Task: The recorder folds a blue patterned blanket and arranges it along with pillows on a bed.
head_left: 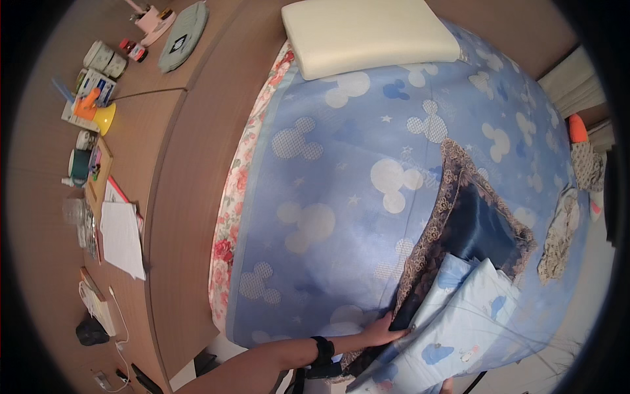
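My left hand (384, 330) reaches in from the bottom, a black band around its wrist. Its fingers grip the edge of a dark navy cloth with brown lace trim (472, 216), spread over the bed. Against those fingers lies a folded light-blue printed cloth (453, 320), which covers part of the dark one. Only a sliver of my right hand (447, 385) shows at the bottom edge, beside the light-blue cloth; what its fingers do is hidden. Beneath everything is a blue mat with mouse-head shapes (315, 187).
A cream pillow (369, 37) sits at the bed's far end. Crumpled patterned cloth (558, 236) lies near the right edge. Along the left runs a wooden desk (133, 162) with papers (120, 236), a pencil case (184, 37), a yellow-and-orange object (96, 113) and a white cable (120, 315).
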`<state>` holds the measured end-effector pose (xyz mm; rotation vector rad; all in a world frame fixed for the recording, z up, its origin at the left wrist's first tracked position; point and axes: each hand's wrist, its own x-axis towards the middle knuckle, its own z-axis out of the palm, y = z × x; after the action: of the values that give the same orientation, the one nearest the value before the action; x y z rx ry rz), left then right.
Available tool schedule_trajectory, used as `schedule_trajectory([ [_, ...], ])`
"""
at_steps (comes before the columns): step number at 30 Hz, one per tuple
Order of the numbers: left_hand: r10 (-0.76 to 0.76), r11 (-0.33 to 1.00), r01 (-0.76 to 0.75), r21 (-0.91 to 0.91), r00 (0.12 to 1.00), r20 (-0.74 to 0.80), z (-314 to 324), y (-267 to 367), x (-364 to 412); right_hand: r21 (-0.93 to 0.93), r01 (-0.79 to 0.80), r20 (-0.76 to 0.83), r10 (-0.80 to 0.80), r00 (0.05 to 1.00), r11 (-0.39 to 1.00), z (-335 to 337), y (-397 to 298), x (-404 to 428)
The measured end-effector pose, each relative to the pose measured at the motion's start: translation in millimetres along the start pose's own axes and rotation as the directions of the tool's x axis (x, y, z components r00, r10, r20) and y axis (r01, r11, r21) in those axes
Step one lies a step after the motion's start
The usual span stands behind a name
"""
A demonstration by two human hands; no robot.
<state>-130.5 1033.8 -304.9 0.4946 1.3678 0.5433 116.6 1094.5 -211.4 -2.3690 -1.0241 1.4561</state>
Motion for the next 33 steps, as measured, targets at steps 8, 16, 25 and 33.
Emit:
schedule_trajectory([
  [8, 0.285, 0.953, -0.245, 0.178, 0.924, -0.256, -45, 9, -55, -0.028, 0.020, 0.120, -0.016, 0.993, 0.999, 14, 42, -7],
  [16, 0.278, 0.950, -0.105, 0.295, 0.713, -0.644, -211, -128, -183, -0.011, 0.069, 0.448, -0.057, 0.892, 0.998, 152, 97, -22],
  [25, 0.258, 0.942, -0.320, 0.101, 0.499, -0.828, -217, -74, -324, 0.024, 0.226, 0.655, -0.187, 0.733, 0.974, 273, 31, -124],
  [33, 0.444, 0.530, 0.260, 0.807, 0.726, -0.525, -146, -42, -272, 0.139, 0.414, 0.654, -0.397, 0.643, 0.900, 282, 34, -146],
])
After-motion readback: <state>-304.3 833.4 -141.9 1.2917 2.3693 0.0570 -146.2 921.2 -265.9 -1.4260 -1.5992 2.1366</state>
